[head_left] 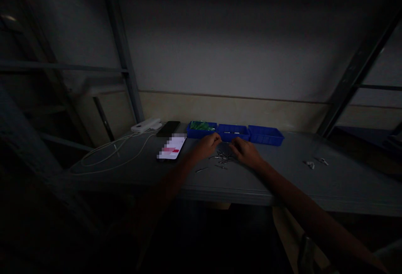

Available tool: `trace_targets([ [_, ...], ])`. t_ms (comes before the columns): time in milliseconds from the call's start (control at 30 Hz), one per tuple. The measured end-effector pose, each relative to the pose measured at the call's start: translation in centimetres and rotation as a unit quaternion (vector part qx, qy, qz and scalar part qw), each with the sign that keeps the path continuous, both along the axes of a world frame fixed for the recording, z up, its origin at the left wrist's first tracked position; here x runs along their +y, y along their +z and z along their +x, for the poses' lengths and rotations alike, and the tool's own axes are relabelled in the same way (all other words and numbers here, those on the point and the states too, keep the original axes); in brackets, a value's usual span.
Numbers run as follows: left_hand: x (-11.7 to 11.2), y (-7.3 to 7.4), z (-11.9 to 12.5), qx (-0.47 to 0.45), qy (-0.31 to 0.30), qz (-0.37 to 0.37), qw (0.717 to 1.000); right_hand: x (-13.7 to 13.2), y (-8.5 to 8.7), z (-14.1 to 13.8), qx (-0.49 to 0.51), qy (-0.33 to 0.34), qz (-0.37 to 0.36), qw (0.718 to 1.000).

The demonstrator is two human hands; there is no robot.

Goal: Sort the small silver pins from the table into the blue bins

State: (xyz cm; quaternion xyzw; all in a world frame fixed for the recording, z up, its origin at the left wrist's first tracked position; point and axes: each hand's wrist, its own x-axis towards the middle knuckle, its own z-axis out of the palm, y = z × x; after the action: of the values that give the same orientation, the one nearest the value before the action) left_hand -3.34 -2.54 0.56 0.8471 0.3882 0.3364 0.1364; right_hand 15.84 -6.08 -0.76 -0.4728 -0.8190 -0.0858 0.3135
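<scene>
My left hand [208,146] is closed in a pinch just in front of the blue bins. Facing it, my right hand [246,152] is closed too, with its fingers bent. A thin, small piece [225,142] shows faintly between the two hands, too dark to name; both sets of fingertips seem to be on it. Below the hands lies a loose pile of slim metal pieces [223,156], pen-like or pin-like in shape. Two single ones, a left piece [201,170] and a right piece [221,167], lie nearer the table's front edge.
Three blue bins stand in a row: a left bin [190,134] with green packets, a middle bin [234,136] with slim pieces, a right bin [265,140]. Left are a lit phone [172,146], a dark phone [168,129], a white power strip [146,125] and cables. Small white items [310,165] lie right.
</scene>
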Motion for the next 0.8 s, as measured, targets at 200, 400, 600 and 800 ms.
trace_targets([
  [200,-0.33,-0.02,0.24,0.028,-0.001,-0.007,1.0,-0.29,0.26,-0.14,0.0,0.024,0.007,1.0],
  [400,-0.27,0.07,0.2,0.003,0.008,-0.009,1.0,-0.29,0.33,-0.09,0.01,0.038,-0.004,0.999],
  [600,-0.44,-0.15,0.22,-0.01,0.006,-0.014,1.0,0.15,0.19,-0.07,0.02,0.044,-0.022,0.999],
  [800,-0.44,-0.34,0.22,-0.04,-0.024,0.005,0.999,0.13,0.19,-0.1,-0.008,0.015,-0.018,1.0],
])
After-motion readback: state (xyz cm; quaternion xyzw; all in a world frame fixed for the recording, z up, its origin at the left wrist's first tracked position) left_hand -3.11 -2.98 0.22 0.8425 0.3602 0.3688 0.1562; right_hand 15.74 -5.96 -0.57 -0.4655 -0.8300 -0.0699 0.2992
